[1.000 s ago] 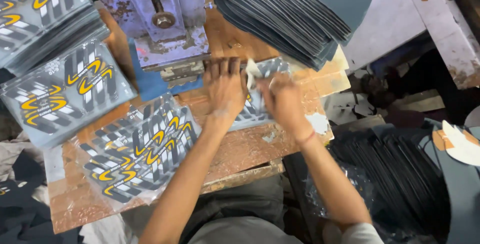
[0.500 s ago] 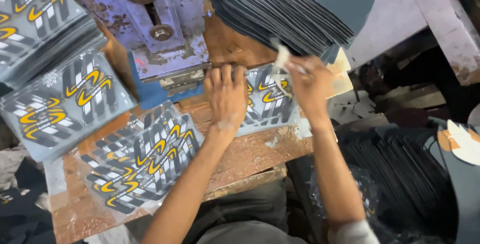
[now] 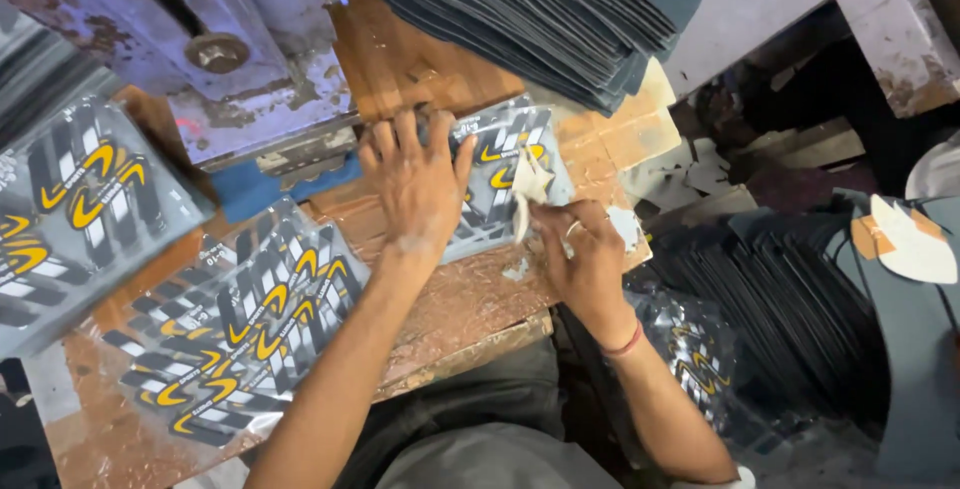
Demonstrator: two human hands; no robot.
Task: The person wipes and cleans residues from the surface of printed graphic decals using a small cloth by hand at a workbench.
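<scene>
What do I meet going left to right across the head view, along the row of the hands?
Stack of printed sheets → left hand → printed sheet under it → right hand → dark sheets on the floor → pale cut-out scrap.

Head camera, steep downward, close over workbench [image 3: 470, 299].

A worn wooden bench [image 3: 470, 299] is filling the middle, its top scuffed and flecked white. A purple metal press [image 3: 250, 59] is standing at its back. Dark sheets [image 3: 560, 19] are lying stacked behind, and more [image 3: 780, 299] are leaning below at right. Pale scraps [image 3: 905, 239] are lying beside.
</scene>
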